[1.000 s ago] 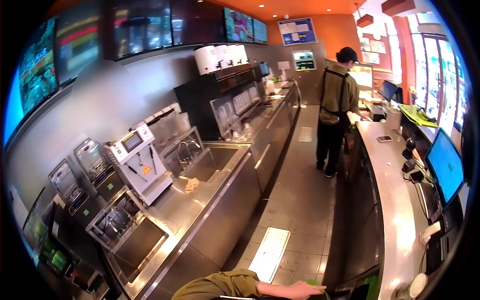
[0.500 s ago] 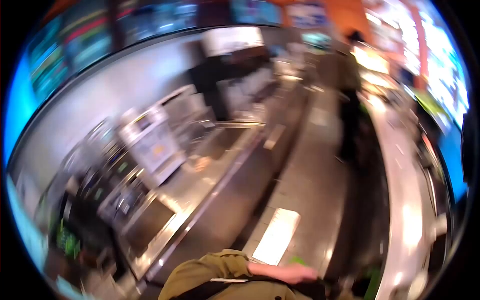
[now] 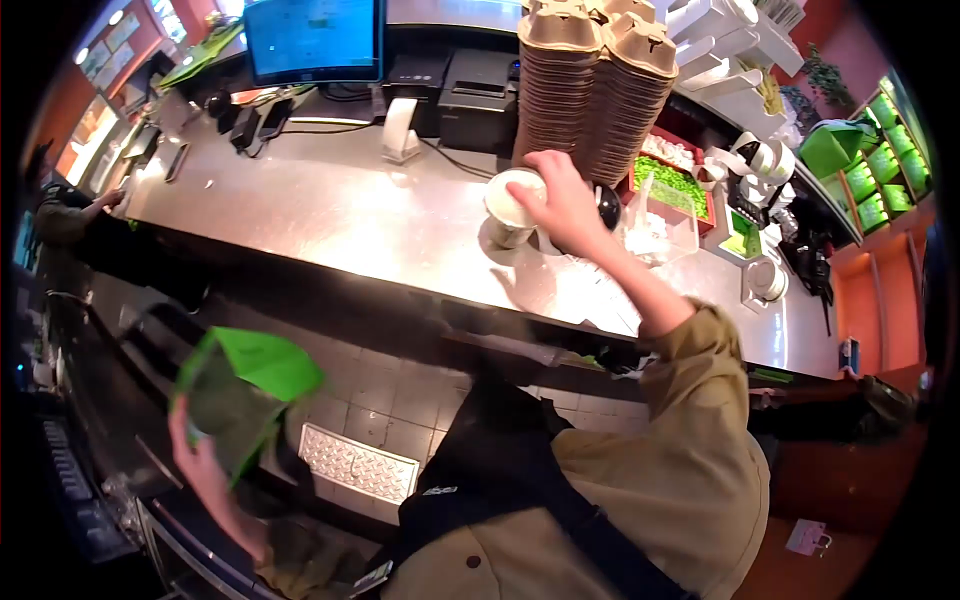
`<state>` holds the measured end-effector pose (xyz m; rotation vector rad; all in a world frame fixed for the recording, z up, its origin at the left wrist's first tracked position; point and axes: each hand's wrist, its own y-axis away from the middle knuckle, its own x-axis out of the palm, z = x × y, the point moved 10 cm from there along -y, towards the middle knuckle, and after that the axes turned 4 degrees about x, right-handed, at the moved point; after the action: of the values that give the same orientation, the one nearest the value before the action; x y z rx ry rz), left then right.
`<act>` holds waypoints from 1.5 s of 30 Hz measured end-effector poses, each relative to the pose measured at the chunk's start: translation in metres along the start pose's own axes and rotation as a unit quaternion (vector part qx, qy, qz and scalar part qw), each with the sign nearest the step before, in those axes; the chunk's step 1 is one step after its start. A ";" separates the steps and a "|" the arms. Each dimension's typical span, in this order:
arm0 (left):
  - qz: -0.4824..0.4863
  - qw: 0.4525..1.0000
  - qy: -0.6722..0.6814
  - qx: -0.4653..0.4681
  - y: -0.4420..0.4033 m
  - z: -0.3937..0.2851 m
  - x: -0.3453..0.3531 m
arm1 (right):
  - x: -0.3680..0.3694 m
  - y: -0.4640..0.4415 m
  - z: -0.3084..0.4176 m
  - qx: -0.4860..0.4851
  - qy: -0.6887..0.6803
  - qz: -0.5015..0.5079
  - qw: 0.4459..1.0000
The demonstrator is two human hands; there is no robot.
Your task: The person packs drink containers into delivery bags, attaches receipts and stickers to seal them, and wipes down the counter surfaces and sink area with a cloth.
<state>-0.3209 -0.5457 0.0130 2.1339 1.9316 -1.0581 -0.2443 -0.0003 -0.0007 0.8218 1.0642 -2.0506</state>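
My right hand [image 3: 570, 205] reaches over the metal counter [image 3: 330, 200] and closes around the top of a cup with a pale lid [image 3: 510, 222]. The cup stands upright on the counter or just above it; I cannot tell which. Lower left, away from the counter, my left hand [image 3: 195, 450] grips the edge of a green bag [image 3: 262, 362]. The bag's mouth looks spread, and its darker side is smeared by motion.
Stacked cardboard cup carriers [image 3: 560, 90] rise behind the cup. A monitor [image 3: 315, 40] and a printer [image 3: 478, 95] stand further left. A clear container [image 3: 665, 225] and a red tray of green packets [image 3: 670, 185] lie right. Another person [image 3: 70, 215] stands far left.
My view has swung from the aisle and sinks to the counter. My right hand is now on the cup, and the green bag is in my left hand.
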 end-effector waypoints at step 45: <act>0.476 0.802 -0.160 0.324 -0.235 -0.218 0.371 | -0.049 -0.072 0.034 0.300 -0.659 0.225 0.652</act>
<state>-0.4498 -0.0762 0.0725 2.4502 0.1695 -1.7280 -0.2810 0.0157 0.0836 -0.2809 -0.6190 -1.8002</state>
